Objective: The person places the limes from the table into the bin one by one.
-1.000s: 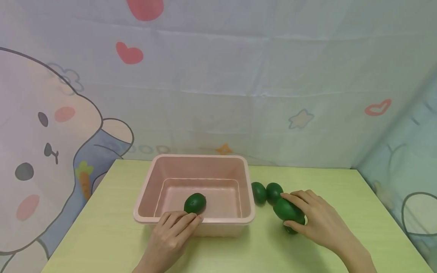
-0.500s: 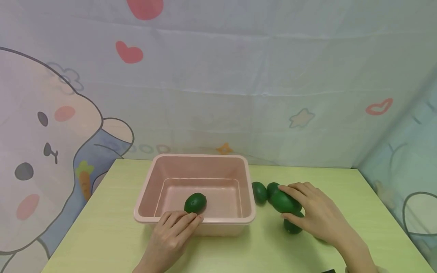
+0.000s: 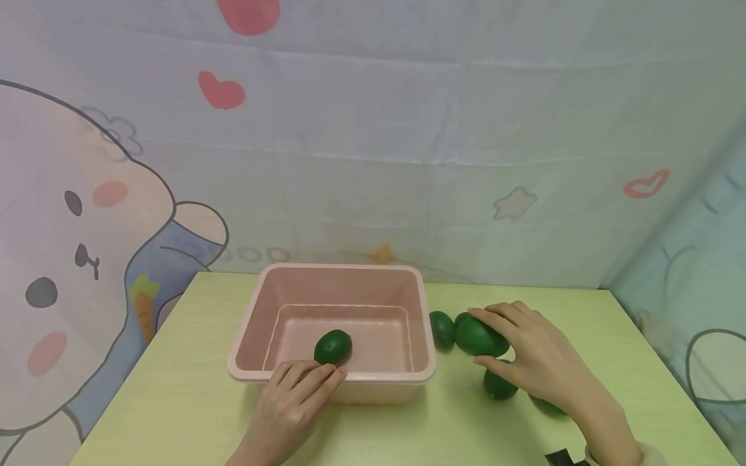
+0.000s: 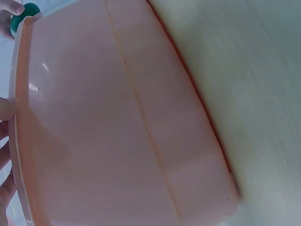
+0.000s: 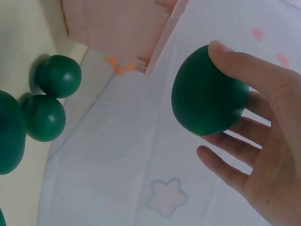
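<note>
My right hand (image 3: 539,353) holds a dark green egg-shaped fruit (image 3: 479,336) between thumb and fingers, raised above the table. The right wrist view shows this smooth fruit (image 5: 207,94) clear of the tabletop. My left hand (image 3: 291,404) grips the front rim of a pink plastic bin (image 3: 379,391), its fingers bent over the edge. One similar green fruit (image 3: 333,347) lies inside the bin, close to those fingers. In the left wrist view the bin's outer wall (image 4: 94,117) fills most of the picture, and only parts of the fingers show past the rim.
Right of the bin are more green fruits: one against its side (image 3: 442,330), one partly behind the held fruit, one below my right hand (image 3: 500,380), and one partly hidden by the wrist (image 3: 546,406). A printed cloth (image 3: 350,162) hangs behind the pale yellow-green table (image 3: 175,362).
My right hand has lifted the held fruit and moved slightly left and away from me, uncovering two fruits beneath. The left hand and the bin have stayed in place.
</note>
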The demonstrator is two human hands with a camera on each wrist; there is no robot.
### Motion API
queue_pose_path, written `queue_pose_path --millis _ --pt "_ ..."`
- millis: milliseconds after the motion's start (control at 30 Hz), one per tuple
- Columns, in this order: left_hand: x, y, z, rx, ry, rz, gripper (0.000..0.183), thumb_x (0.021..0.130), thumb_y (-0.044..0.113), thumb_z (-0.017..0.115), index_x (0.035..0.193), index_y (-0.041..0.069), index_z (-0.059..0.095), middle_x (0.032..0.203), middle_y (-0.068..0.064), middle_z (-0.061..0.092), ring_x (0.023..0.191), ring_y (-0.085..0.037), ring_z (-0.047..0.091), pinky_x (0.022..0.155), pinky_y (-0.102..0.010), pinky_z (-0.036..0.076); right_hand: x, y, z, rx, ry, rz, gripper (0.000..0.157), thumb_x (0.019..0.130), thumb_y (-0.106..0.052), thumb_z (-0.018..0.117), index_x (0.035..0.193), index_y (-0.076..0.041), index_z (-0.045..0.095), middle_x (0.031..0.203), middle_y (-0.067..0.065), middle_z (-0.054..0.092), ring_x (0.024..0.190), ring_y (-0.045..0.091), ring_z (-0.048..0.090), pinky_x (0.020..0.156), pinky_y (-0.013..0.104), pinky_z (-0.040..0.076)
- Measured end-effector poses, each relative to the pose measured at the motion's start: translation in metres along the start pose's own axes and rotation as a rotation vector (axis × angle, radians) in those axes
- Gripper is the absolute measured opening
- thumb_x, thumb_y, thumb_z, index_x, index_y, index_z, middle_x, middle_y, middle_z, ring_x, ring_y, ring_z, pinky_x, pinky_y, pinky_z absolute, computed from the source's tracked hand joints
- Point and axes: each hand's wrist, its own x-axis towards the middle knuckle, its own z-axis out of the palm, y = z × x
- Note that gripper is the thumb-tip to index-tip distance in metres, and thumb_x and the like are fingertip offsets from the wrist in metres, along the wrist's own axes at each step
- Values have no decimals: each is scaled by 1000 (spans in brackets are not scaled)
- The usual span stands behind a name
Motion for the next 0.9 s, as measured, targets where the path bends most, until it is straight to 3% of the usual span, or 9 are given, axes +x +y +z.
queue_pose_path --millis 900 --pt "0 0 0 -15 -6 -5 32 102 15 45 96 7 76 86 -4 73 78 -21 62 71 -32 49 17 -5 -6 -2 20 -66 65 70 -36 83 129 -20 59 114 -3 63 102 19 60 84 40 51"
